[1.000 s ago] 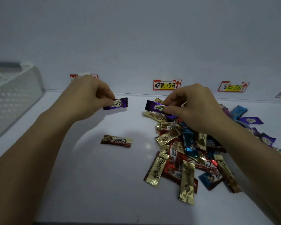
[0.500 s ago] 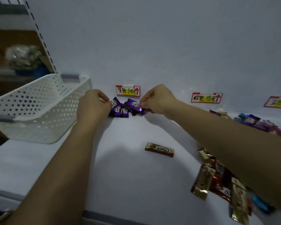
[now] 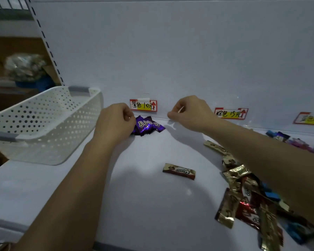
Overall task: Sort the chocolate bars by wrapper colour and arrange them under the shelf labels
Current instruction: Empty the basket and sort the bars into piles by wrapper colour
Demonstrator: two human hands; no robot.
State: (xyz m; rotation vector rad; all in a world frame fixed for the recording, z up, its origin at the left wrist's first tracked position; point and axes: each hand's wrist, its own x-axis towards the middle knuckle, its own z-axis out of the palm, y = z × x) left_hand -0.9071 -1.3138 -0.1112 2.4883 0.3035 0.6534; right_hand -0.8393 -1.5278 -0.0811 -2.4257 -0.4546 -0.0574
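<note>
Purple chocolate bars (image 3: 147,125) lie in a small pile at the back edge of the shelf (image 3: 143,205), right under the purple label (image 3: 143,105). The left hand (image 3: 114,122) is curled against the pile's left side; I cannot tell whether it pinches a wrapper. The right hand (image 3: 188,113) is curled just right of the pile, apart from it, with nothing visible in it. A single brown bar (image 3: 179,171) lies mid-shelf. The mixed heap (image 3: 243,192) sits towards the right edge and a white basket (image 3: 43,124) at the left edge.

Glossy foil purple bars (image 3: 147,125); perforated white plastic basket (image 3: 43,127).
</note>
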